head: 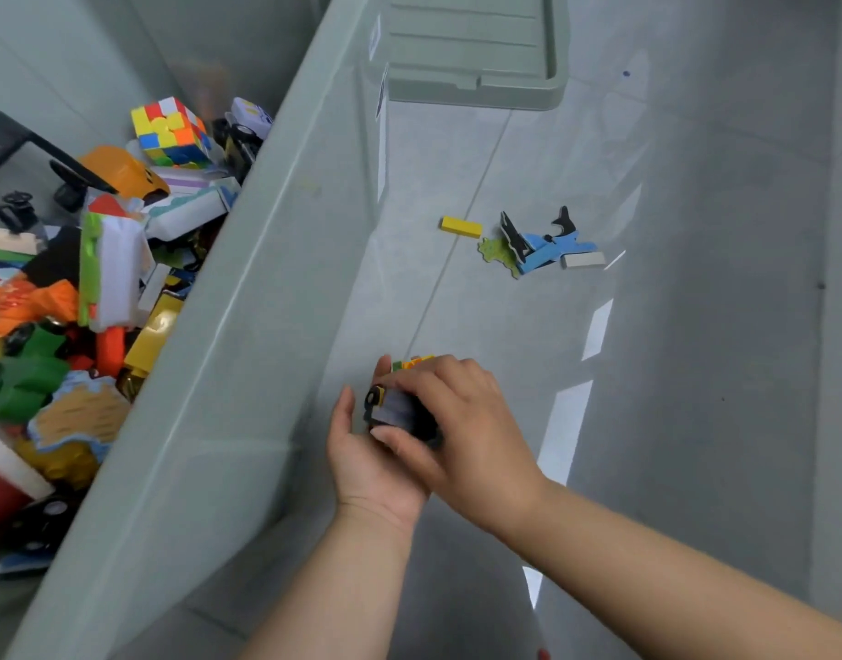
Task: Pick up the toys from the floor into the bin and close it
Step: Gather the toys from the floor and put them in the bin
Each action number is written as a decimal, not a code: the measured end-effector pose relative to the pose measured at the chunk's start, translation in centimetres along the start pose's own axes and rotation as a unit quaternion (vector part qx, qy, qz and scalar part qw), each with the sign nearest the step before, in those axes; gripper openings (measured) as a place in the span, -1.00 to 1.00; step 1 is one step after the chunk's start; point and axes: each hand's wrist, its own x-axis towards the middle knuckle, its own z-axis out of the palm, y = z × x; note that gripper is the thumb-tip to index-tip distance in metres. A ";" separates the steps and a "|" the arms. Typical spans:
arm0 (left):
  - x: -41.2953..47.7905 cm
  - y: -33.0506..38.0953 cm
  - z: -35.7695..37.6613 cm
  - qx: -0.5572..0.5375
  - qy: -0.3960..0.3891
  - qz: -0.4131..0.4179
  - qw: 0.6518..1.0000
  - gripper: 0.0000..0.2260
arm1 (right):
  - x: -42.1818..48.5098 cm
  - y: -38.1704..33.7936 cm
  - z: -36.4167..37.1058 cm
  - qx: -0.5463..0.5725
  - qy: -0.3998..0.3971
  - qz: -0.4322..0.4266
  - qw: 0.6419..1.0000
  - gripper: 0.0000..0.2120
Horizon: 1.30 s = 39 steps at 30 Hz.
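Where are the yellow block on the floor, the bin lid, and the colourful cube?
yellow block (461, 227), head view, middle of its top face.
bin lid (476, 50), head view, its ribbed flat panel.
colourful cube (171, 133), head view, centre of its facing side.

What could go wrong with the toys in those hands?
The left hand and right hand hold several small toys together, so one might slip out before reaching the bin. The block and puzzle pieces farther off on the floor could be forgotten before the lid goes on.
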 end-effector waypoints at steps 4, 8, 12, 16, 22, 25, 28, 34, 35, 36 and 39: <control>0.2 -1.2 0.4 0.012 -0.030 -0.007 0.999 -0.66 | -0.4 0.8 -0.4 -0.021 0.013 -0.036 0.999 -0.57; -0.1 -1.5 1.4 -0.004 -0.040 -0.031 0.999 -0.73 | 4.4 6.3 -3.8 -0.053 0.119 0.113 0.985 -0.52; -0.9 -1.4 2.0 -0.011 -0.019 -0.045 0.999 -0.72 | 10.5 14.2 -5.6 -0.177 -0.034 0.376 0.909 -0.13; -1.3 -1.2 2.1 0.006 0.004 -0.050 0.999 -0.73 | 11.9 17.3 -4.6 -0.194 -0.155 0.367 0.896 -0.11; -0.9 -1.2 1.5 0.015 0.015 -0.048 0.999 -0.71 | 6.5 15.8 0.7 -0.223 0.003 0.020 0.975 -0.64; -1.0 -1.5 1.4 0.019 0.021 -0.052 0.998 -0.70 | 4.6 15.5 0.7 -0.347 -0.011 -0.108 0.932 -0.71; -1.2 -1.8 1.6 0.022 0.020 -0.059 0.998 -0.71 | 4.8 15.7 0.3 -0.402 -0.096 -0.102 0.905 -0.74; -2.4 -3.0 3.7 0.033 0.043 -0.050 0.997 -0.72 | 6.8 13.6 -2.9 -0.219 -0.046 0.111 0.968 -0.60; -2.9 -3.1 4.5 0.030 0.047 -0.046 0.997 -0.72 | 6.8 13.3 -3.8 -0.111 0.013 0.207 0.972 -0.64; -3.6 -3.2 5.5 0.021 0.052 -0.043 0.997 -0.72 | 6.8 12.5 -4.8 0.012 0.086 0.266 0.960 -0.70; -6.4 -3.0 8.7 -0.001 0.043 -0.044 0.998 -0.72 | 6.7 7.0 -8.8 0.306 0.236 0.293 0.875 -0.80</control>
